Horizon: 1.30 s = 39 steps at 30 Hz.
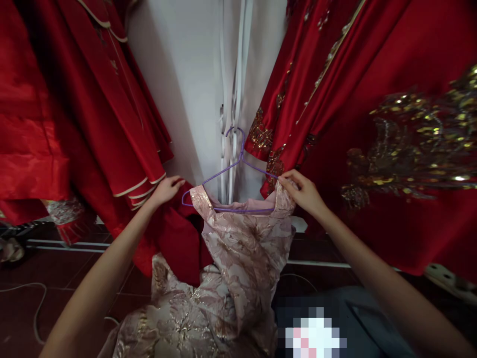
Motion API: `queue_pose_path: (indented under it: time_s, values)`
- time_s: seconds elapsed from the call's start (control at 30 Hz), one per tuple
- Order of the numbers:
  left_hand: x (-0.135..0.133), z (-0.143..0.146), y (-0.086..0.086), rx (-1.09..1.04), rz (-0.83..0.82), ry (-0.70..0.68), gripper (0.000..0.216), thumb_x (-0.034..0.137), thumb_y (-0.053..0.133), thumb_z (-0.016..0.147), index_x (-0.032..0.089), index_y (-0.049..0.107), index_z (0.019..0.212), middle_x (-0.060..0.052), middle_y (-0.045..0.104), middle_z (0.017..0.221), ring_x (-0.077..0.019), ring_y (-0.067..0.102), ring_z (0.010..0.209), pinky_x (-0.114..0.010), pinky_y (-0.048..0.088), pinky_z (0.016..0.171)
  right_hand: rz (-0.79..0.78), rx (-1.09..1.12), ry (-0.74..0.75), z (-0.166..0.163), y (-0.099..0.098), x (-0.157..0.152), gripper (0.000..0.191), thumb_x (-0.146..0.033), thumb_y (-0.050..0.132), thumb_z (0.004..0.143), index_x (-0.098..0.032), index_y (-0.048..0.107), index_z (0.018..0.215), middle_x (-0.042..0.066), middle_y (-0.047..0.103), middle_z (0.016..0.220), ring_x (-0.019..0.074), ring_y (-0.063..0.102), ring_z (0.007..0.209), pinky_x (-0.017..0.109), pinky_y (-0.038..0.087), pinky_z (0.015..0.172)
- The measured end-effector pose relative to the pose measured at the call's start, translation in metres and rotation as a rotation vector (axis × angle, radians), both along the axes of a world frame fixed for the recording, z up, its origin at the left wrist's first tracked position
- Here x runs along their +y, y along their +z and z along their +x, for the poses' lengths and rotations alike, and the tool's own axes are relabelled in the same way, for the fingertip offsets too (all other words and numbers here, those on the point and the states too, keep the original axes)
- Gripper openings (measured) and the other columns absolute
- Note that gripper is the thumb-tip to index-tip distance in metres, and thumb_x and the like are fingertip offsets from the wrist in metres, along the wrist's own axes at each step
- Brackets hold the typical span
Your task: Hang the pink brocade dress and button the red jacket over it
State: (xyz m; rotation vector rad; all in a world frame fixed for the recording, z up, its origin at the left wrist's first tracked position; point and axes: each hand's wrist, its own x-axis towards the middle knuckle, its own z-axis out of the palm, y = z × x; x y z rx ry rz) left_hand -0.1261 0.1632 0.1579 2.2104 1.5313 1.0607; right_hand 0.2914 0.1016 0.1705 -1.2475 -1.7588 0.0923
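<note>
A pink brocade dress [249, 243] with metallic floral patterning hangs on a thin purple hanger [223, 171]. The hanger's hook is up against white vertical straps or rails [231, 89]. My right hand [303, 191] pinches the dress's right shoulder strap together with the end of the hanger. To the left of the hanger, my left hand [167, 190] has its fingers curled at the top of a piece of dark red cloth [179, 238], which hangs beside the left strap [201, 199]. The lower part of the dress spreads toward me at the bottom of the view.
Red garments [85, 99] with cream piping hang on the left. Others with gold beadwork [417, 144] hang on the right. Behind is a pale wall [175, 74]. A low white rail [67, 246] and a cable [42, 308] lie near the dark tiled floor. A blurred-out patch [315, 333] is at the bottom.
</note>
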Motion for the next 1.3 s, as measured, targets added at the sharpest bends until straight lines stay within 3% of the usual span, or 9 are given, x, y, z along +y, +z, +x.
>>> queue_pose_path:
  time_s: [0.13,0.3,0.47,0.57,0.73,0.9,1.03,1.2,1.3]
  values:
    - [-0.013,0.070,0.050,-0.046,0.088,0.098,0.024,0.035,0.048,0.081,0.016,0.063,0.076,-0.003,0.064,0.074,-0.0180,0.055,0.069,-0.026,0.038,0.066,-0.064,-0.044,0.099,-0.009,0.014,-0.024,0.029,-0.050,0.051,0.081,-0.022,0.057,0.080,0.001,0.062,0.068,0.0158,0.056,0.062,0.027,0.042,0.059]
    - [-0.058,0.121,0.061,-0.062,0.190,0.043,0.014,0.028,0.046,0.085,0.018,0.053,0.088,-0.002,0.059,0.071,-0.0161,0.052,0.063,-0.026,0.036,0.064,-0.176,-0.036,0.237,-0.015,0.032,-0.050,0.029,-0.051,0.053,0.080,-0.022,0.055,0.076,0.002,0.066,0.071,0.0164,0.059,0.065,0.028,0.044,0.060]
    - [-0.052,0.102,0.068,0.102,0.106,-0.027,0.014,0.032,0.051,0.082,0.019,0.051,0.077,-0.001,0.052,0.062,-0.0167,0.051,0.061,-0.027,0.037,0.064,-0.247,-0.073,0.254,-0.013,0.037,-0.014,0.042,-0.053,0.050,0.081,-0.021,0.049,0.055,-0.003,0.050,0.048,0.0108,0.047,0.046,0.024,0.035,0.045]
    - [-0.039,0.088,0.077,0.123,-0.013,-0.228,0.017,0.032,0.051,0.082,0.019,0.054,0.071,-0.001,0.054,0.065,-0.0162,0.053,0.066,-0.025,0.040,0.066,-0.553,-0.131,0.441,-0.032,0.035,0.023,0.045,-0.055,0.046,0.082,-0.021,0.058,0.055,-0.001,0.051,0.046,0.0111,0.046,0.042,0.025,0.036,0.042]
    - [-0.035,0.074,0.075,-0.058,-0.266,-0.382,0.020,0.034,0.051,0.080,0.017,0.061,0.074,-0.001,0.063,0.075,-0.0156,0.056,0.070,-0.025,0.045,0.067,-0.869,-0.003,0.863,-0.079,0.029,0.049,0.025,-0.043,0.070,0.066,-0.023,0.068,0.080,0.002,0.068,0.089,0.0152,0.062,0.083,0.027,0.050,0.071]
    - [-0.037,0.066,0.058,-0.305,-0.369,-0.370,0.028,0.038,0.050,0.079,0.017,0.061,0.095,-0.004,0.065,0.085,-0.0176,0.059,0.078,-0.025,0.047,0.067,-0.996,-0.004,0.908,-0.094,0.018,0.049,0.026,-0.038,0.070,0.066,-0.022,0.067,0.087,0.002,0.066,0.097,0.0152,0.059,0.094,0.027,0.047,0.081]
    - [-0.037,0.067,0.053,-0.290,-0.418,-0.438,0.025,0.038,0.047,0.080,0.018,0.057,0.090,-0.001,0.061,0.082,-0.0152,0.056,0.072,-0.024,0.045,0.065,-0.830,-0.091,0.852,-0.092,0.009,0.056,0.027,-0.032,0.072,0.059,-0.019,0.058,0.078,-0.002,0.061,0.078,0.0132,0.058,0.075,0.026,0.047,0.070]
    - [-0.029,0.074,0.039,-0.160,-0.180,-0.454,0.018,0.034,0.045,0.082,0.018,0.050,0.075,0.003,0.051,0.070,-0.0115,0.048,0.069,-0.022,0.041,0.070,-0.256,-0.327,0.337,-0.072,0.026,0.066,0.026,-0.020,0.065,0.061,-0.021,0.049,0.080,-0.004,0.051,0.067,0.0122,0.049,0.061,0.024,0.039,0.057]
    - [-0.021,0.078,0.024,-0.144,-0.028,-0.422,0.018,0.032,0.041,0.084,0.018,0.046,0.074,0.003,0.047,0.070,-0.0115,0.046,0.070,-0.022,0.039,0.071,-0.138,-0.357,0.125,-0.040,0.041,0.067,0.022,-0.008,0.055,0.060,-0.021,0.046,0.075,-0.002,0.049,0.065,0.0135,0.046,0.060,0.026,0.033,0.056]
